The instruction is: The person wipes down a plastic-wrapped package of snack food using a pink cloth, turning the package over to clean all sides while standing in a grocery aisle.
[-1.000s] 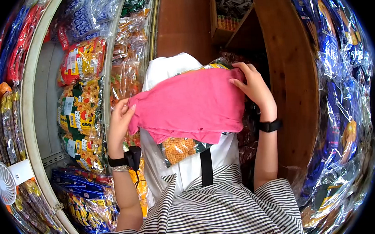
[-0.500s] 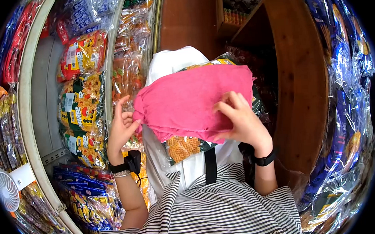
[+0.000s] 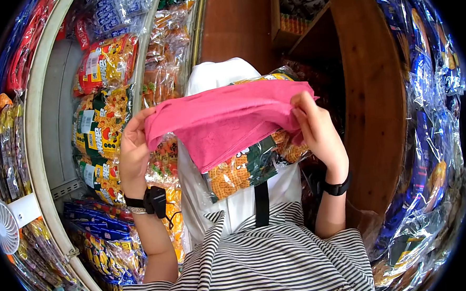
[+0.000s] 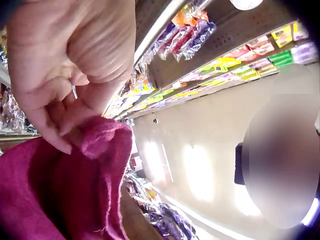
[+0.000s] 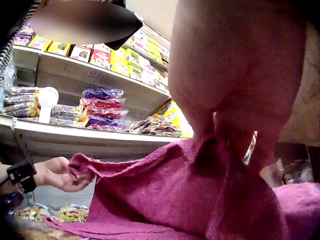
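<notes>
A pink cloth (image 3: 220, 112) is stretched between both hands over the person's lap. At its left corner the left hand (image 3: 135, 148) pinches the edge between thumb and fingers; the left wrist view shows the cloth (image 4: 95, 170) bunched at those fingertips. The right hand (image 3: 319, 133) pinches the cloth's right end, with its fingers curled over the edge. Between the hands the near edge is lifted and the lower layer hangs in a fold. Beneath it lies a clear-wrapped snack bag (image 3: 234, 177) with a green band, on the white-clad lap (image 3: 221, 214).
On the left, shelves hold wrapped snack bags (image 3: 100, 123) and blue packets (image 3: 102, 223). A small white fan (image 3: 4, 226) is clipped to the shelf edge (image 3: 37, 129). A wooden panel (image 3: 373, 112) stands at the right, with blue plastic packages (image 3: 425, 135) beyond it.
The right hand went from the cloth's far right corner to its near side, then took hold of the right end. Both hands have raised the near edge, uncovering more of the snack bag.
</notes>
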Motion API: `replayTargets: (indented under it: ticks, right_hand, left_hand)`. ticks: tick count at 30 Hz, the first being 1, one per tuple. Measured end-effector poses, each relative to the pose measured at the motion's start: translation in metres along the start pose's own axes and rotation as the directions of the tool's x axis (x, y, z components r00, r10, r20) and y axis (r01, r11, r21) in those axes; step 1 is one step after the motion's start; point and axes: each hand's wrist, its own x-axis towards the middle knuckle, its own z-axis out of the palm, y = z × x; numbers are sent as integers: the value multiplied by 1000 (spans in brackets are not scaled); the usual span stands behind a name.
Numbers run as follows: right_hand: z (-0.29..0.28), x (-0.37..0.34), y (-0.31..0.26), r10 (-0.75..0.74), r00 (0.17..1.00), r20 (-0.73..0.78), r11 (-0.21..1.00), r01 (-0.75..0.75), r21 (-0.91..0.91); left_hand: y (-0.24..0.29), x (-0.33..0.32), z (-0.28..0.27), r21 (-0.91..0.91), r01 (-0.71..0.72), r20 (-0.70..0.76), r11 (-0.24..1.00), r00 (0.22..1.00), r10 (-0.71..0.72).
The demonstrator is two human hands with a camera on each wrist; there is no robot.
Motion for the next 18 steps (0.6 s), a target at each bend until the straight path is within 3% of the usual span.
replayTargets:
  ticks: [1, 2, 3, 5, 6, 8, 10, 12, 13, 15, 18]
  right_hand:
    - [-2, 2, -3, 84, 996, -42, 996, -83, 23]
    - [-1, 4, 3, -40, 993, -107, 999, 40, -1]
    - [-3, 6, 3, -41, 993, -109, 999, 40, -5]
    - [-9, 8, -1, -97, 988, -118, 995, 99, 7]
    - [-12, 9, -3, -126, 984, -123, 992, 128, 13]
    - [-22, 12, -12, -138, 983, -118, 990, 137, -23]
    - [-29, 16, -12, -154, 981, -116, 980, 137, -142]
    - [-38, 21, -9, -188, 955, -228, 965, 136, -223]
    - [-46, 23, -11, -219, 941, -257, 946, 141, -290]
    - [-57, 23, -20, -167, 928, -333, 960, 75, -271]
    - [-64, 26, -25, -243, 867, -436, 963, 161, -216]
  left_hand:
    - [0, 2, 4, 77, -75, 33, 994, 997, 72]
    - [0, 5, 6, 150, -151, 71, 977, 987, 141]
    - [0, 8, 8, 147, -153, 73, 977, 987, 143]
    - [-1, 13, 12, 355, -212, 36, 910, 976, 214]
    - [0, 13, 14, 353, -215, 37, 911, 976, 215]
    - [3, 12, 19, 424, -199, -98, 884, 960, 263]
    - [9, 14, 30, 427, -211, -97, 879, 956, 277]
    - [11, 16, 39, 430, -224, -96, 874, 952, 291]
    - [12, 18, 42, 479, -292, -102, 828, 918, 382]
    - [17, 19, 51, 523, -358, -101, 773, 875, 473]
    - [29, 16, 60, 458, -428, 4, 779, 877, 480]
